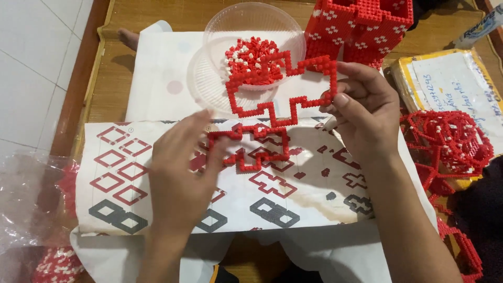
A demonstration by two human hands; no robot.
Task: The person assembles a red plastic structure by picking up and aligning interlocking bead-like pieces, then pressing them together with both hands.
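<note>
R hand (361,107) pinches the right end of a red bead lattice strip (283,86), thumb + fingers closed on it, holding it up in the air over the clear plastic dish (209,78) of loose red/white beads (249,60). L hand (178,178) is closed lightly on a smaller red lattice piece (251,149), fingertips at its left edge, piece sitting just above or on the pattern sheet (157,173); can't tell if it touches the paper. The two lattice parts look joined or touching at the middle, approx where the upper strip's lower step meets the lower piece's top, but the exact link is too small to tell. Pattern sheet w/ red and grey diamond + cross outlines lies on white cloth (157,73) on the wooden desk (99,99). Tall red bead box (361,26) stands behind R hand; tangle of finished red lattice strips (450,141) to the right, well apart from the hands; clear bag (26,194) at far left. Step, as I judge it: lining up/checking the assembled lattice section against the printed diagram. Next move prob calls for keeping both hands steady, holding the strip flat so it doesn't flex or snap at the thin joints, and matching the stepped edge to the sheet's outline.
</note>
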